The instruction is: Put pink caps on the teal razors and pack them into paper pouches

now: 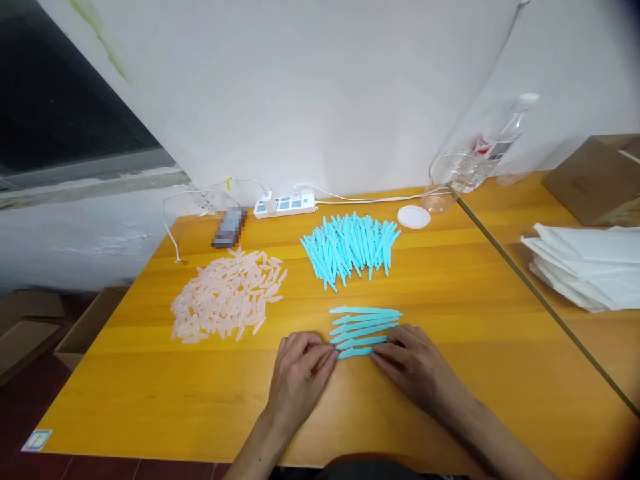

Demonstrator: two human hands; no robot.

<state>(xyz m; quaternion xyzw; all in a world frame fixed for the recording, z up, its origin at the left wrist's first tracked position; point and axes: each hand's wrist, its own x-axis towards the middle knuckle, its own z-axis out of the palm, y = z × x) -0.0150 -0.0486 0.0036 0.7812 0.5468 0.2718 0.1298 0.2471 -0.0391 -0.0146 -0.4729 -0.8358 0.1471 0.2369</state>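
Several slim turquoise eyebrow razors (364,327) lie side by side in a row on the table in front of me. My left hand (300,370) is closed, thumb and index finger pinched at the left tip of the nearest razor (355,352). Its right end is between the fingers of my right hand (415,360), which hide that end. Behind the row is a heap of the same turquoise razors (350,243). To the left spreads a pile of small, pale pink, translucent caps (225,293).
At the back stand a white power strip (285,205), a phone (230,227), a round white lid (414,217), a clear jar (440,193) and a plastic bottle (500,143). White sheets (590,267) and a cardboard box (595,180) are on the right. Open cartons (90,320) sit below the left edge.
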